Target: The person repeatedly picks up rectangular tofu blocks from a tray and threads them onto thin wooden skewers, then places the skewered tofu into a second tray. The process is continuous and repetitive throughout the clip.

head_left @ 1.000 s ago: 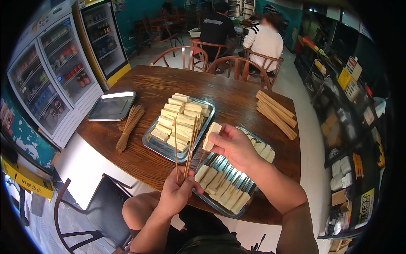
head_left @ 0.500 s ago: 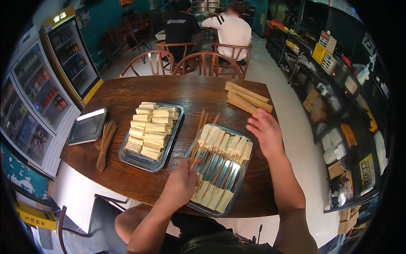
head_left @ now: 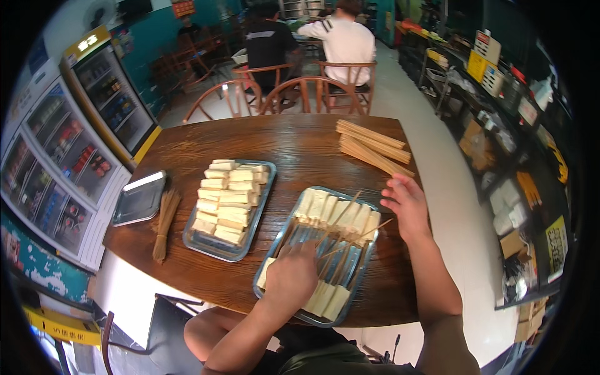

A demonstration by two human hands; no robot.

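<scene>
My left hand (head_left: 290,275) is closed around a few thin bamboo skewers (head_left: 339,219) that fan out over the right tray. This metal tray (head_left: 360,275) bears two rows of skewered pale rolls (head_left: 337,215), like folded tofu skin, one far and one near. My left hand hides part of the near row. At the table's right side, my right hand (head_left: 407,203) has its fingers bent and apart, by the near end of a loose skewer pile (head_left: 372,147). Contact there cannot be made out. Left of centre, a second tray (head_left: 267,187) carries stacked rolls without skewers (head_left: 228,203).
A metal tray (head_left: 134,203) and a tied skewer bundle (head_left: 164,228) lie on the table's left. Wooden chairs (head_left: 300,94) stand beyond the table (head_left: 300,144), with two seated people behind them. Glass-door fridges (head_left: 62,169) line the left, cluttered shelves (head_left: 494,144) the right.
My left hand has moved right and slightly down over the tray, its skewers now tilting rightward. My right hand remains by the skewer pile, its fingers more bent. The view has shifted slightly.
</scene>
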